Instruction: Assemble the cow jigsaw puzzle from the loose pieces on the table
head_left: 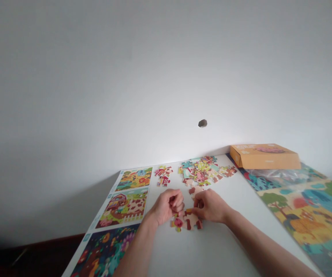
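As the head view looks over the white table [171, 256], the person's left hand [169, 206] is curled into a loose fist, just beside some joined puzzle pieces [189, 222] with a pink animal face. The right hand [211, 206] bends its thumb and fingers at the upper edge of these pieces — whether it grips one, I cannot tell. A heap of other pieces [200, 171] lies farther back, near the wall [166, 96], and an orange box [266, 161] rests to the right.
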Motion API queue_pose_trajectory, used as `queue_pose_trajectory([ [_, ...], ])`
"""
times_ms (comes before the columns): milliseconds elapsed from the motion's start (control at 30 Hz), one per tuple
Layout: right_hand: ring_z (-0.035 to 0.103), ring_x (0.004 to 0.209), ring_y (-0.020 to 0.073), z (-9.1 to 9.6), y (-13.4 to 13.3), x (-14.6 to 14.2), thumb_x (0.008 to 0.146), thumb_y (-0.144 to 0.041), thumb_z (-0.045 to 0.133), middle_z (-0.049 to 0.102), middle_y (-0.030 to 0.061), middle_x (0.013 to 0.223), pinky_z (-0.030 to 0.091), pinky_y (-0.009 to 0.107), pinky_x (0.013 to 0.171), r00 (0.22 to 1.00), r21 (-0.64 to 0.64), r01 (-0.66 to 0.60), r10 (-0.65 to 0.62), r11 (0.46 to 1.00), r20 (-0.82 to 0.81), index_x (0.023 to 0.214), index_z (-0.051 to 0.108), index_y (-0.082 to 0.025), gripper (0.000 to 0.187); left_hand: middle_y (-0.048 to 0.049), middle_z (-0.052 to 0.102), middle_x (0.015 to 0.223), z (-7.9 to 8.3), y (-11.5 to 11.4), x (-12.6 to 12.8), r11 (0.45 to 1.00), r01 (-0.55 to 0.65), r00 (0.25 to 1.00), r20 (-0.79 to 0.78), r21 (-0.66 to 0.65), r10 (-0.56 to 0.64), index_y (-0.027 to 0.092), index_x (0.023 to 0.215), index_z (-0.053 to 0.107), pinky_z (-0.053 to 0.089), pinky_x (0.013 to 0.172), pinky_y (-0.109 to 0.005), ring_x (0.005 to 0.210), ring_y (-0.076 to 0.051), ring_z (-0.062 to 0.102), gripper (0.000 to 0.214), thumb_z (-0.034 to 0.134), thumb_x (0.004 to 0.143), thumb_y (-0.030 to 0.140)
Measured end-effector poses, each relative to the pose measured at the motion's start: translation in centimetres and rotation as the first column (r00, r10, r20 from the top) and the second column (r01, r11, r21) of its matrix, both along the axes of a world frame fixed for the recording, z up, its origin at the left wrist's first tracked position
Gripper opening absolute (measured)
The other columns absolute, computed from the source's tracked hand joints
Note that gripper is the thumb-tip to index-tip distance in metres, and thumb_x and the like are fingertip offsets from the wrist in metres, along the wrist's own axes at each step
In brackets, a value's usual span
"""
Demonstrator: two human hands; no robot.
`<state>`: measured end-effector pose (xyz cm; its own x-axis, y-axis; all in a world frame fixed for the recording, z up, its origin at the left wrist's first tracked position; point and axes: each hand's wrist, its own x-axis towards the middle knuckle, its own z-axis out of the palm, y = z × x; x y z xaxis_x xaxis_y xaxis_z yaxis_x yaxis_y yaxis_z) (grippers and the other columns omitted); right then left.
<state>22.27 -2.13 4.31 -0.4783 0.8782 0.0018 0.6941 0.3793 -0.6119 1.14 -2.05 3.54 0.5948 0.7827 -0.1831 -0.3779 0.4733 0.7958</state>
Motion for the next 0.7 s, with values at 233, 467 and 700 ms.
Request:
queue_pose_trajectory([
  [233, 0.061, 0.064, 0.0140, 0.27, -0.10, 0.14, 0.075, -0.041, 0.069, 0.070, 0.0002, 0.072, 0.036, 0.022, 0.055, 1.000, -0.059, 0.000, -0.001, 0.998, -0.013, 0.082, 0.071, -0.022, 0.020, 0.0062, 0.026, 0.048, 0.20, 0.02, 0.01, 1.000, 0.005, 1.000, -0.020, 0.001, -0.005, 0.018, 0.047, 0.040, 0.032, 0.054, -0.028, 0.045, -0.009, 0.022, 0.044, 0.056, 0.083, 0.037],
  [467, 0.062, 0.066, 0.0143, 0.66, -0.12, 0.17, 0.073, -0.035, 0.069, 0.071, -0.0010, 0.074, 0.036, 0.022, 0.057, 0.999, -0.070, 0.033, -0.032, 0.997, 0.004, 0.082, 0.067, -0.023, 0.016, 0.0059, 0.026, 0.048, 0.35, -0.03, -0.20, 0.998, 0.055, 0.998, -0.011, -0.031, -0.055, 0.018, 0.047, 0.041, 0.033, 0.055, -0.029, 0.045, -0.009, 0.023, 0.044, 0.055, 0.084, 0.037],
  [700, 0.061, 0.066, 0.0140, 0.58, -0.22, 0.39, 0.074, -0.034, 0.068, 0.071, -0.0016, 0.074, 0.034, 0.022, 0.057, 1.000, -0.045, 0.006, -0.005, 0.999, 0.018, 0.083, 0.064, -0.023, 0.014, 0.0054, 0.027, 0.049, 0.43, -0.16, -0.22, 0.992, 0.110, 0.994, 0.020, -0.064, -0.109, 0.017, 0.048, 0.043, 0.033, 0.055, -0.028, 0.045, -0.009, 0.023, 0.043, 0.054, 0.085, 0.037],
])
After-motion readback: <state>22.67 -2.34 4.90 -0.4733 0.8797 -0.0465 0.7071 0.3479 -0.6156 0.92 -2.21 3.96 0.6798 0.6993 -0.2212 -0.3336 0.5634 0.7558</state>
